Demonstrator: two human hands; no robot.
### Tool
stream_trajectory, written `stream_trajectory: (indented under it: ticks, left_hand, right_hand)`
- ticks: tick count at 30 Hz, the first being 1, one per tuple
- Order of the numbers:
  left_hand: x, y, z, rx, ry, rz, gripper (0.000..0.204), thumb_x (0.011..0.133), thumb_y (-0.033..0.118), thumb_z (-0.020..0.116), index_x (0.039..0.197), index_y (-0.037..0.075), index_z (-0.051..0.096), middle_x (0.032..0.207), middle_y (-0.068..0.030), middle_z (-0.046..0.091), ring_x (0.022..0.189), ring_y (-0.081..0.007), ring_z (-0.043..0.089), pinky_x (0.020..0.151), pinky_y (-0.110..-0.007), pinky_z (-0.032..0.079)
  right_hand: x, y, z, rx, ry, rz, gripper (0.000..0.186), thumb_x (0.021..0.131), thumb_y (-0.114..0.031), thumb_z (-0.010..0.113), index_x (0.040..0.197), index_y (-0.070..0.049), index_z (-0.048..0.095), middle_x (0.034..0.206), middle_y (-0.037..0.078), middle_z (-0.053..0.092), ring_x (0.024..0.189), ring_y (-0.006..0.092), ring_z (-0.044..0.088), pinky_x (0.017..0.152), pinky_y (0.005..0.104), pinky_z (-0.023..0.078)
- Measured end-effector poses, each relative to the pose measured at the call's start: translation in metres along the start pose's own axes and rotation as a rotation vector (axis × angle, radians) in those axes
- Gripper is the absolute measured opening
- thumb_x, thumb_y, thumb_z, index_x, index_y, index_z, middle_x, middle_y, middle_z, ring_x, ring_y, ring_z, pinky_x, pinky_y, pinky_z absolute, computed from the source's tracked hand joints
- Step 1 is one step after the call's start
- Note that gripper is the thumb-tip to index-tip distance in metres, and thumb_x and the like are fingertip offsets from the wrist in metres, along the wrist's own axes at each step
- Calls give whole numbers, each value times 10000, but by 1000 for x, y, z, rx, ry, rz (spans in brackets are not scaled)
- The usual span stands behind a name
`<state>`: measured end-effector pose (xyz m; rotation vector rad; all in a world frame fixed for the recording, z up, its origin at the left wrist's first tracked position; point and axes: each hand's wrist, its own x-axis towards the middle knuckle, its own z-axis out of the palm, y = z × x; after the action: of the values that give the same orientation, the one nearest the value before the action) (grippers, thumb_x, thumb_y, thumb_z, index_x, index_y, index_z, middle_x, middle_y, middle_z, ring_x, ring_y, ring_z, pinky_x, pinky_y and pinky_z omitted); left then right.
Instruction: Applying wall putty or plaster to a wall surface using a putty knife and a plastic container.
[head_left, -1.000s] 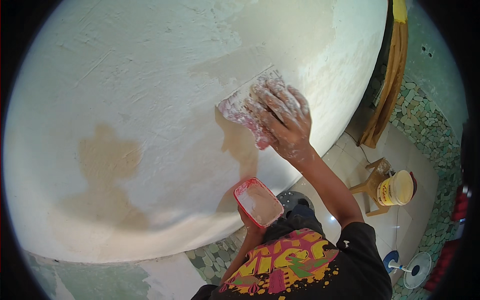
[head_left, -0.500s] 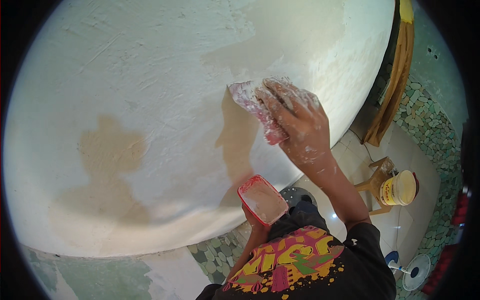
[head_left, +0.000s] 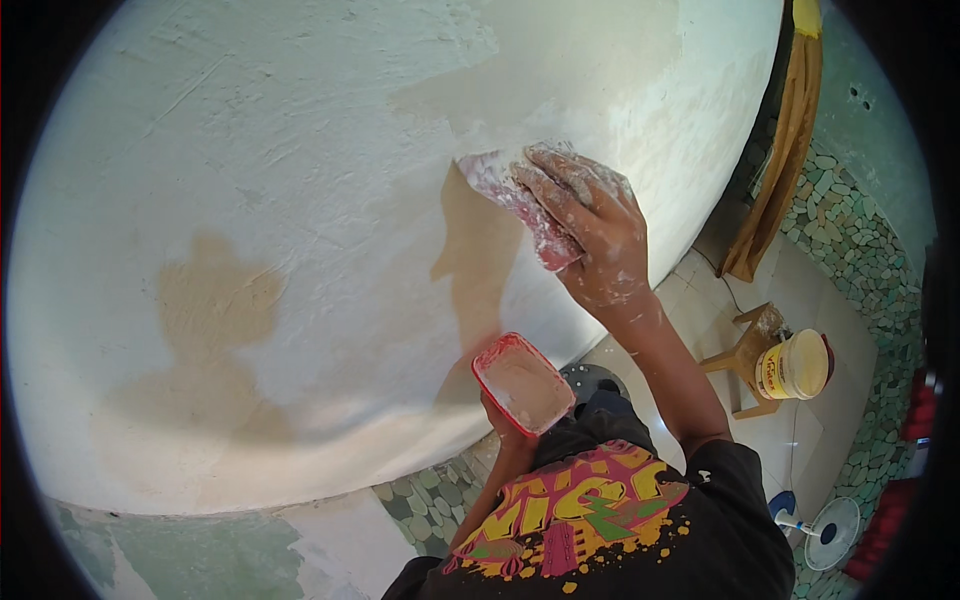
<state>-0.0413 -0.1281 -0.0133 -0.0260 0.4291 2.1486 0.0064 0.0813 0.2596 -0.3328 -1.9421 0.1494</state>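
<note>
Pink scraper (head_left: 512, 197), edge against pale wall (head_left: 340, 150), open room leftward.

One fisheye view from the head, downward over the black shirt (head_left: 610, 515), near the white wall (head_left: 340, 240).

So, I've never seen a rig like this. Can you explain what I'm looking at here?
There is no machine: these are a person's two bare hands. The view comes from the left of two fisheye cameras worn on the head, looking down, so straight edges bend.

The right hand, smeared white, holds a pinkish-red flat tool that seems to meet the pale wall. The wall carries ridges, a greyer patch and shadows. The left hand holds a red tub with pale paste inside. On the right, a bucket shows beside a wooden stool.
</note>
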Motion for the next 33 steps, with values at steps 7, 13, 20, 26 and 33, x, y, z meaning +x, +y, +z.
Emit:
stream_trajectory:
  ticks: [7,13,20,26,33]
  left_hand:
    - [7,-14,-3,66,68,15,564,1018,551,451,1414,157,530,1349,-80,624,1224,-312,617,1018,-554,524]
    - [6,-24,6,68,59,25,557,1022,535,447,1421,153,522,1359,-80,619,1232,-304,613,1033,-539,517]
    - [17,-23,2,59,-14,31,553,1030,527,433,1418,144,523,1371,-80,614,1239,-303,610,1045,-521,511]
    - [14,-28,4,151,63,66,573,1029,553,431,1411,137,529,1346,-80,624,1225,-304,616,1045,-519,513]
    - [3,-25,-6,132,112,81,554,1028,555,438,1390,149,542,1337,-85,626,1210,-305,622,1032,-528,521]
  right_hand:
    - [18,32,22,110,220,78,622,772,163,604,1346,-65,675,1376,170,641,1262,344,604,1057,419,497]
    - [-28,57,60,-33,172,31,678,704,21,697,1368,-112,663,1449,133,582,1327,377,530,1122,495,399]
    - [-42,60,34,-82,55,38,565,778,-86,719,1341,-116,680,1385,132,633,1272,378,577,1088,481,432]
    - [1,45,33,-66,211,64,565,799,-96,700,1362,-93,652,1389,169,626,1181,394,627,964,480,493]
    - [-19,-18,26,270,-7,67,595,826,-35,698,1413,-69,608,1307,192,653,1074,362,676,873,412,569]
